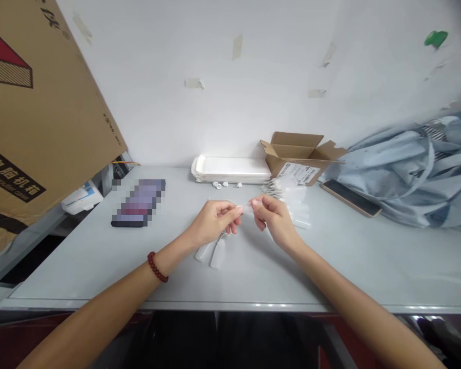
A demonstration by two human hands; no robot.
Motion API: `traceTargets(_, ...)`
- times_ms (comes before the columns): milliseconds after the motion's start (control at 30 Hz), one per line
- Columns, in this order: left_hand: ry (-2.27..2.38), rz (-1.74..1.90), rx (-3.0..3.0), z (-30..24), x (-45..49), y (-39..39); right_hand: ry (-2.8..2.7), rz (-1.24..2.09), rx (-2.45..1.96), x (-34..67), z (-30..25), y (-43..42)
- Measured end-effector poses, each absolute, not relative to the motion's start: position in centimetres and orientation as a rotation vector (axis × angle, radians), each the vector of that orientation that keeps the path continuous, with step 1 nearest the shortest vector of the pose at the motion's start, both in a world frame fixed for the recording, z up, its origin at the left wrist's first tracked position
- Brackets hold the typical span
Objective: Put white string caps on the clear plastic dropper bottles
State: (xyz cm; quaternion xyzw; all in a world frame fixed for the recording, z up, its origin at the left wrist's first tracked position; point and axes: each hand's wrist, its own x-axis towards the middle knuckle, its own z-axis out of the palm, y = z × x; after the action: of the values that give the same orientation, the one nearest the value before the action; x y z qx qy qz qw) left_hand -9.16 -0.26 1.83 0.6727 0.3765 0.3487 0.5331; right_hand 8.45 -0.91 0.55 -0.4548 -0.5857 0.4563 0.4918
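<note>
Above the middle of the pale table [100, 256], my left hand [215, 220] and my right hand [272, 215] meet. Both pinch a small clear plastic bottle [247, 207] held between their fingertips. My left wrist wears a dark red bead bracelet [156, 266]. Two small translucent bottles [211, 252] lie on the table just under my left hand. More clear bottles [297, 207] lie in a loose pile just right of my right hand.
A stack of white trays [230, 169] with small white caps [225, 184] before it stands at the back. An open cardboard box [299, 156] sits beside it. A phone [349, 197] and a blue garment [411, 169] lie right; a blurred device [138, 202] and a big carton [34, 113] left.
</note>
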Motion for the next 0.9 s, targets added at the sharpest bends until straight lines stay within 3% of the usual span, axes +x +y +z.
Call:
traceTargets(233, 1.072, 0.851, 1.836, 1.1, -8.6, -0.3, -1.231, 1.615, -1.070, 9.6, 1.2, 0.2)
traceTargets(533, 1.367, 1.051, 2.022, 0.1, -11.8, 5.7, -1.609, 1.206, -1.379, 16.2, 5.5, 1.0)
traceTargets(900, 1.124, 0.788, 2.254, -3.3, -13.3, 9.9, -1.849, 1.013, -1.715, 22.8, 6.4, 0.6)
